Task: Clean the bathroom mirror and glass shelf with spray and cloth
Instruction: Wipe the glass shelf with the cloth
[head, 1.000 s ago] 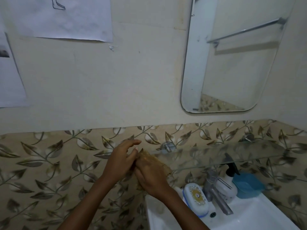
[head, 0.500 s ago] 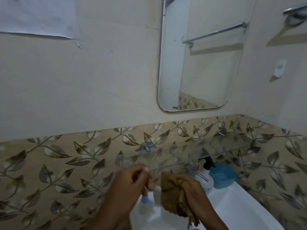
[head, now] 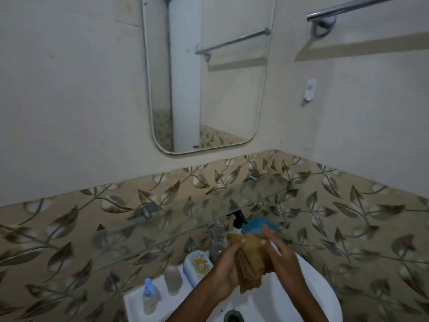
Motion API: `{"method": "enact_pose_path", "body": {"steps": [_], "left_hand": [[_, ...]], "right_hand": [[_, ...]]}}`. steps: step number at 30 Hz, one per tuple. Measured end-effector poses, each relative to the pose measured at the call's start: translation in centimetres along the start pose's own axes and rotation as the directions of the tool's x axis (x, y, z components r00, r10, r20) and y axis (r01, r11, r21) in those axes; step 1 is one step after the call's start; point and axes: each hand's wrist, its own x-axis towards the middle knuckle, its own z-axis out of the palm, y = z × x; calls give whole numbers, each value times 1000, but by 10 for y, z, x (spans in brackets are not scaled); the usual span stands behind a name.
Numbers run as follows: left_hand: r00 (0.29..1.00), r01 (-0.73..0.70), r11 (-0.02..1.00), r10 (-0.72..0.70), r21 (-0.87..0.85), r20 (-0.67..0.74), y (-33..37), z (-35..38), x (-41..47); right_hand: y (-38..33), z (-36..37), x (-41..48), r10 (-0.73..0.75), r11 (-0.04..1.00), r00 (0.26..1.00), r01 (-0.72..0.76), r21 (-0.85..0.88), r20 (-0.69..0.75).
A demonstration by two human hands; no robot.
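Over the sink, both my hands hold a folded brown cloth (head: 251, 261). My left hand (head: 226, 273) curls round its left side. On the right side, my right hand (head: 282, 259) has long fingers lying along the cloth and its thumb pinching the top edge. The glass shelf (head: 204, 206) runs along the leaf-patterned tiles just above and behind my hands. Above it, the rounded mirror (head: 209, 77) hangs on the wall. A spray bottle with a black nozzle (head: 238, 219) stands under the shelf, behind the cloth.
A white sink (head: 308, 296) lies below my hands, with a chrome faucet (head: 217, 242) at its back. Along the sink's ledge stand a blue container (head: 256, 225), a soap box (head: 197, 263) and two small bottles (head: 149, 296). A towel bar (head: 348, 8) hangs upper right.
My hands and the cloth moved from the shelf's left end down and right to above the sink. The left hand has taken hold of the cloth. My view swung right.
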Motion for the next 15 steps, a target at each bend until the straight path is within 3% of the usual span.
{"method": "enact_pose_path", "body": {"steps": [1,2,4,6,7,9,12,15], "left_hand": [[1000,-26,999,26,44,-17,0,-1,8],[998,-52,995,54,86,-24,0,1,15],[995,-95,984,98,150,-17,4,7,24],[994,-105,972,106,210,6,3,12,36],[995,-101,967,102,235,7,1,14,41],[997,-70,960,72,272,0,-6,16,56],[999,-20,940,28,341,-18,-18,16,77],[989,39,896,30,442,-147,-28,18,106]], "right_hand": [[7,-12,9,121,982,986,-102,158,-116],[15,-25,16,253,946,957,-214,245,-141],[29,-44,25,455,833,889,-447,326,56],[44,-49,33,502,725,829,-559,403,248],[51,-49,38,463,710,841,-541,452,279],[68,-49,51,400,727,893,-447,521,208],[95,-47,75,409,748,912,-339,570,6],[105,-50,100,394,810,904,-255,529,-166]]}}
